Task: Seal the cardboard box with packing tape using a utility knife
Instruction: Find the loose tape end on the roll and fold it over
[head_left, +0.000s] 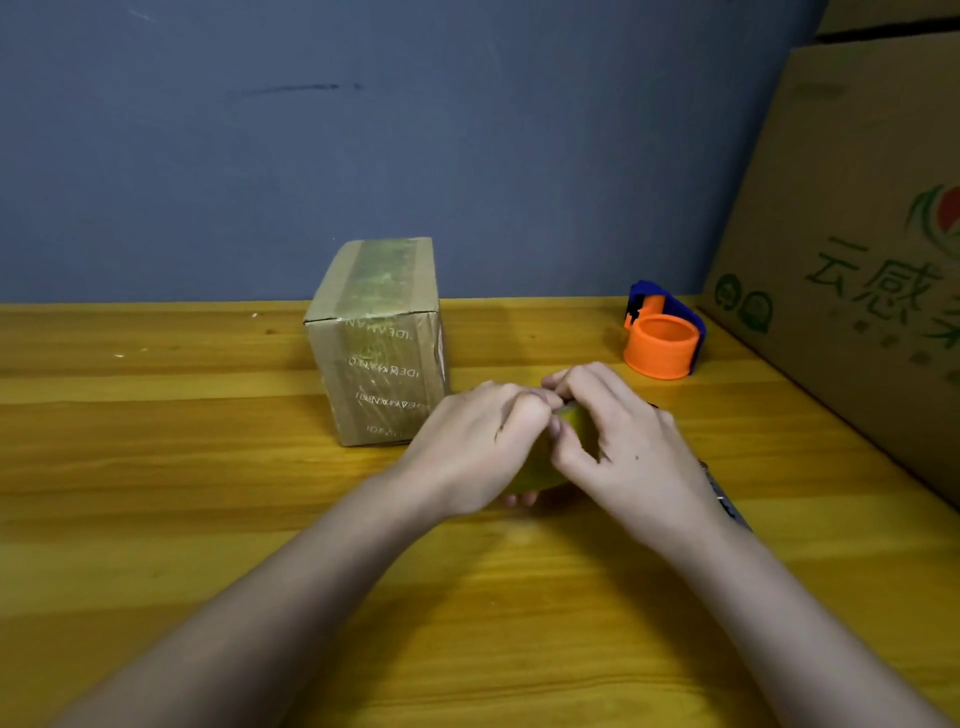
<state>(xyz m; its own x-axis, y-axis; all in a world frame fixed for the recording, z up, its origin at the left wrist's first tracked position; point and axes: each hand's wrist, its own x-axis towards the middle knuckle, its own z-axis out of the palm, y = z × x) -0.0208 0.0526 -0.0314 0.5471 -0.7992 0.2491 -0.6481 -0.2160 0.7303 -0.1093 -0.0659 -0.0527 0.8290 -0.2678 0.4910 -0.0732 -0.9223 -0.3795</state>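
Note:
A small cardboard box (378, 345) stands on the wooden table (156, 467), with tape over its top and front. In front of it, to the right, both hands hold a yellowish roll of packing tape (540, 467). My left hand (478, 441) grips the roll from the left. My right hand (618, 441) curls over it from the right, fingertips picking at its top edge. A dark, thin object (727, 499), perhaps the utility knife, lies on the table, mostly hidden behind my right wrist.
An orange and blue tape dispenser (662, 338) sits at the back right. A large printed cardboard carton (852, 260) leans along the right edge. A blue-grey wall (363, 130) closes the table's far side.

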